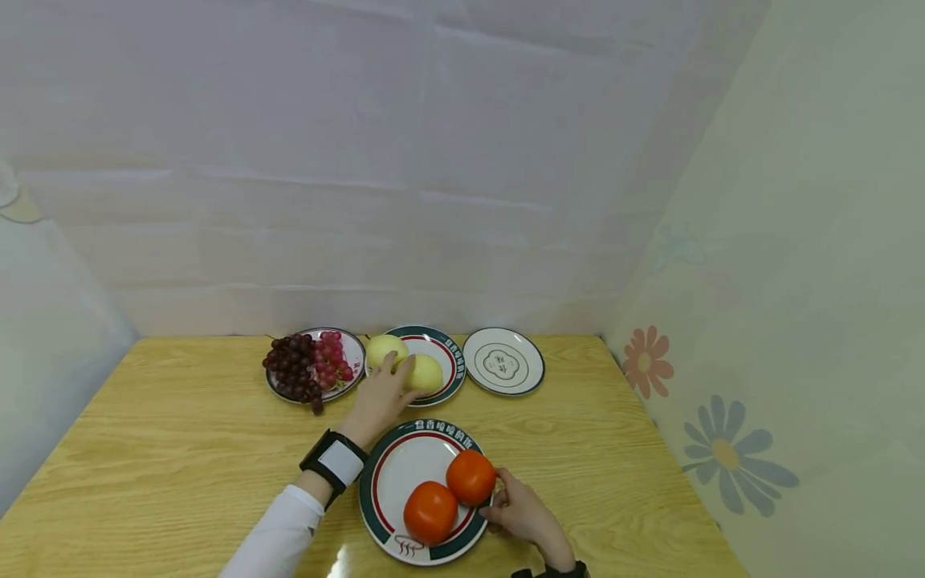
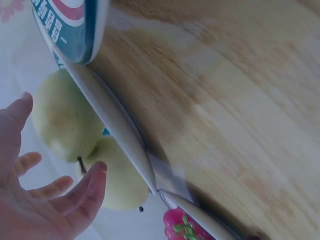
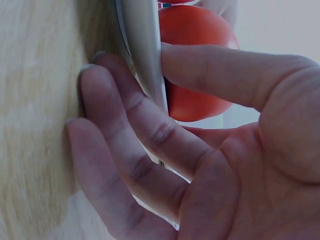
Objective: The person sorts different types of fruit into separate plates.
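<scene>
The left hand (image 1: 381,395) has its fingers spread loosely beside yellow pears (image 1: 426,375) on the rear plate (image 1: 457,363) — probably firm, smooth, easily bruised, best held round the middle — while the right hand (image 1: 522,510) pinches the front plate (image 1: 401,474) bearing red fruits (image 1: 430,514).

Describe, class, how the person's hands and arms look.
The left hand and right hand are gloveless. The left has a white sleeve and a black wrist strap with a white rectangular panel; the right has a black wristband, partly out of frame.

Grapes (image 1: 292,368) — left of the pears (image 1: 426,376).
</scene>
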Demonstrator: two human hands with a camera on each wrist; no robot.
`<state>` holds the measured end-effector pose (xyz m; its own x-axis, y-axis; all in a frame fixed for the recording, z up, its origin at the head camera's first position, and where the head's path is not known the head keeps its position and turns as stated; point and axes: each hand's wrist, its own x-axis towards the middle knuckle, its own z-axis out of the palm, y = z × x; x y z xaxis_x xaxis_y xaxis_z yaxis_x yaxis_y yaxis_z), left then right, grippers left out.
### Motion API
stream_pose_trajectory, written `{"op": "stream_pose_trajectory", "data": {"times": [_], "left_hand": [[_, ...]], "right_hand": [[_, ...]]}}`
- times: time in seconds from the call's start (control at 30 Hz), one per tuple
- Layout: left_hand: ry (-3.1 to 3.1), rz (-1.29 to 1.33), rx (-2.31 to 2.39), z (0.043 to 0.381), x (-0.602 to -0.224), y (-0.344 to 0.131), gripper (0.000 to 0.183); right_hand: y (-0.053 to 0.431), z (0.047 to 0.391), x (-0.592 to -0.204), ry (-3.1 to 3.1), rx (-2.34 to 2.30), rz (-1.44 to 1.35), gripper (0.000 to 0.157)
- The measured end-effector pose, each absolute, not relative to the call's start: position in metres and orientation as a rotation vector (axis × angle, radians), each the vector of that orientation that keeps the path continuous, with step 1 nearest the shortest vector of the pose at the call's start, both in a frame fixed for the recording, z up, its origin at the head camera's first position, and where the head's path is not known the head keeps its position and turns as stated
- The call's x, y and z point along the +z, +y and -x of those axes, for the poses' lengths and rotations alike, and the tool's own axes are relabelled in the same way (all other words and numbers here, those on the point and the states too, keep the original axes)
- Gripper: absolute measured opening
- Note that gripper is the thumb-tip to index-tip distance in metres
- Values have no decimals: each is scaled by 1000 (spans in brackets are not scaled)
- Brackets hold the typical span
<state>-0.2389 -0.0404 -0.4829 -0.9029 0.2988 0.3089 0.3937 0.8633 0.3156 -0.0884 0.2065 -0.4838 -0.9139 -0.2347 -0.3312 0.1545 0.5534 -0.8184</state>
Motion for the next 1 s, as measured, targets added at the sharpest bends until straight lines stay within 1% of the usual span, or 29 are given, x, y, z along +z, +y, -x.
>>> {"op": "stream_pose_trajectory", "data": {"times": [0.2,0.4,0.57,0.73,0.83,1.0], "left_hand": [[-2772,467,-580,209,-487,-62,48],[-2967,536,-538,177,-494,-75,34],[-2995,608,-581,162,-500,-77,30],[-3030,582,-632,156,-504,-75,29],[-3037,576,-638,156,-503,-75,28],[-3038,590,-645,155,-502,-75,28]], "right_hand": [[206,88,-481,2393,-1318,79,60],[205,88,-481,2419,-1293,80,60],[204,90,-483,2428,-1291,75,60],[205,91,-483,2458,-1258,97,59],[205,93,-480,2556,-1179,146,64],[204,100,-469,2748,-967,345,81]]}}
